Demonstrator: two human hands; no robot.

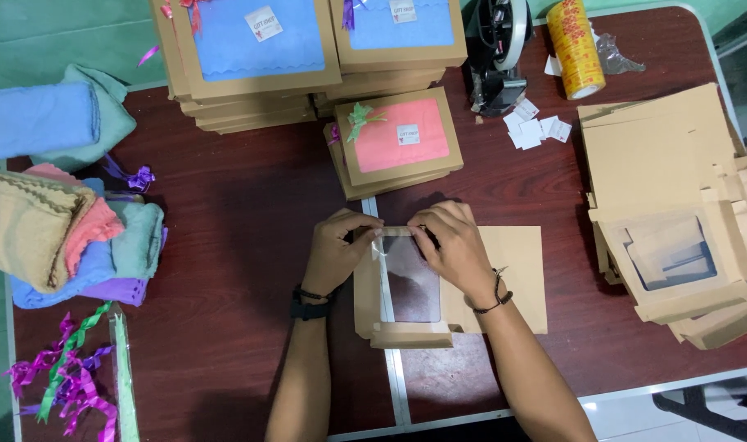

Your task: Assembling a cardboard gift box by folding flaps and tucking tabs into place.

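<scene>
At frame centre our left hand (pixel 337 250) and right hand (pixel 453 245) pinch the flat windowed box (pixel 414 282) — uneven pressure could crease its clear film, we judge.

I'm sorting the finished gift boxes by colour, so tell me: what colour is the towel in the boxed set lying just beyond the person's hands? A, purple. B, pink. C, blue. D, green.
B: the windowed kraft gift box just beyond the left hand and right hand shows a pink towel behind its window, with a green ribbon bow at its corner.
</scene>
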